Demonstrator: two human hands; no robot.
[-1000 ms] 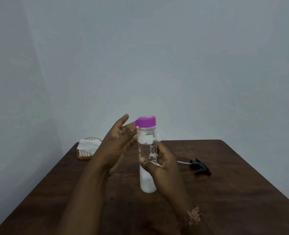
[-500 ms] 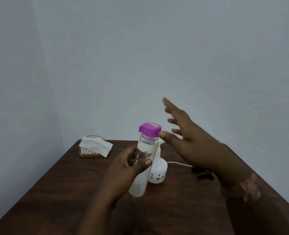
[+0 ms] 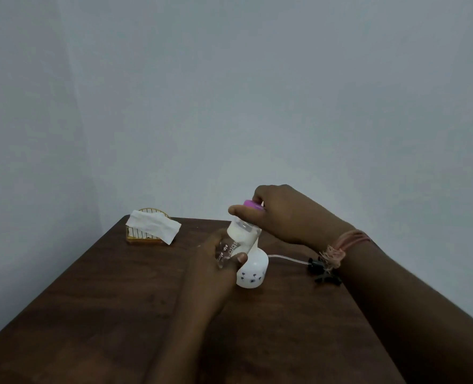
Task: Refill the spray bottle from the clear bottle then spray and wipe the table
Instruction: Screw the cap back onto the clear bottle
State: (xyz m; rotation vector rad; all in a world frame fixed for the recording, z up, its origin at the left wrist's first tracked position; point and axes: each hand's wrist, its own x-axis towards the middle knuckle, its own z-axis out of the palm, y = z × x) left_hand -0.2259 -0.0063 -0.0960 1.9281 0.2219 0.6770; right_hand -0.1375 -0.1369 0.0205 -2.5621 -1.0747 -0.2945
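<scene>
The right hand (image 3: 282, 214), open a moment ago, now grips the cap (image 3: 253, 204); left fingers (image 3: 241, 257) wrap the bottle (image 3: 239, 241). Uncapping begins.

Both forearms are bare, with no sleeves in view. The left hand (image 3: 216, 261) wears nothing: no ring, no band, no watch. The right hand (image 3: 282, 214) is bare as well, but its wrist carries a bracelet (image 3: 346, 243) of several thin pinkish-orange threads wound side by side. On the side of the bracelet nearest the left hand, the threads end in a frayed, tufted knot that hangs below the wrist.
</scene>
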